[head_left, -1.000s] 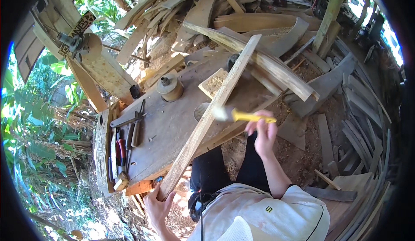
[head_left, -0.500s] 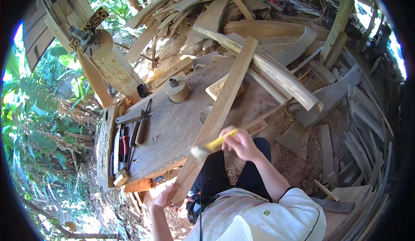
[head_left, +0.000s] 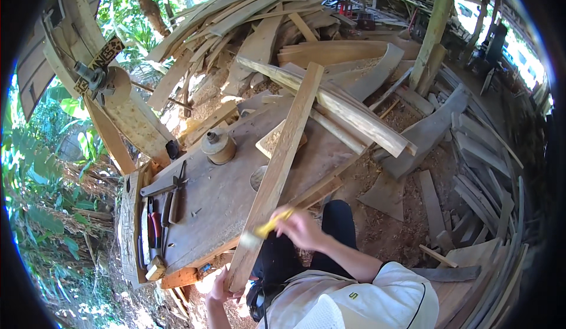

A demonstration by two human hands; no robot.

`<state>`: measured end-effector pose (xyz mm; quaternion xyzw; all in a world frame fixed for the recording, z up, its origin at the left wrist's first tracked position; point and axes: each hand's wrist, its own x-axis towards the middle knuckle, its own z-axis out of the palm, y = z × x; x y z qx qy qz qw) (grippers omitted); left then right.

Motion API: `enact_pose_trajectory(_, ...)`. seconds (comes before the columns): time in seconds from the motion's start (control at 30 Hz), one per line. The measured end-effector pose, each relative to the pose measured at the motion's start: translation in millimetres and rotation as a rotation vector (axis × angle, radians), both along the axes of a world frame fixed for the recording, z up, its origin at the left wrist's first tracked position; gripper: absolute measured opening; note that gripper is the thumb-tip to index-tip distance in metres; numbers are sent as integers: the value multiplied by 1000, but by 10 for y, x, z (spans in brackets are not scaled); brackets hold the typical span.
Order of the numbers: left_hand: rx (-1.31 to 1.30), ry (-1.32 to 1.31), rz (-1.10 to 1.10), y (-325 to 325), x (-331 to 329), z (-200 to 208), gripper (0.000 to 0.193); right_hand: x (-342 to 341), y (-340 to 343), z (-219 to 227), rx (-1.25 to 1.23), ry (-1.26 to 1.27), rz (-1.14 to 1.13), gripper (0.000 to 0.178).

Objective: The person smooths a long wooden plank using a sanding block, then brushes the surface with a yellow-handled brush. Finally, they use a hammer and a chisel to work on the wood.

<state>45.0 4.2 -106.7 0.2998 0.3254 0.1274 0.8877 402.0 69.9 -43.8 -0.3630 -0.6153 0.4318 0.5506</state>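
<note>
My left hand (head_left: 221,289) is wrapped round the near end of a long wooden plank (head_left: 282,159). The plank slants away across the workbench (head_left: 215,214), over its front edge. In my right hand (head_left: 299,229) is a paintbrush with a yellow handle (head_left: 276,220). Its pale bristles (head_left: 251,240) are at the plank's face near the lower end, slightly blurred. Beyond the plank's left side, a squat tan container with a narrow neck (head_left: 218,147) stands on the bench. A shallow wooden tray (head_left: 272,140) lies partly beneath the plank.
Pliers with red grips (head_left: 155,230), a wooden-handled tool (head_left: 175,206) and a small wooden mallet (head_left: 156,268) lie along the bench's left end. Squared timbers (head_left: 354,111) rest at its far right. A post (head_left: 434,37), stacked boards (head_left: 253,16) and offcuts (head_left: 383,196) surround the bench.
My right hand has carried the paintbrush down the plank toward its near end. My left hand keeps its hold. The whole view has shifted, so the bench sits further left.
</note>
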Motion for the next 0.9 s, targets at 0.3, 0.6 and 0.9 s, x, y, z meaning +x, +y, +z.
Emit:
enact_pose_trajectory(0.3,-87,-9,121,-61,42,-25,106,-43,-232,41,-92,-25,286,17)
enact_pose_trajectory(0.6,-59,-29,232,-81,104,-147,86,338,44,-2,-161,105,-132,21)
enact_pose_trajectory(0.9,23,-65,166,-129,-34,-196,92,573,278,-104,-121,130,-276,21)
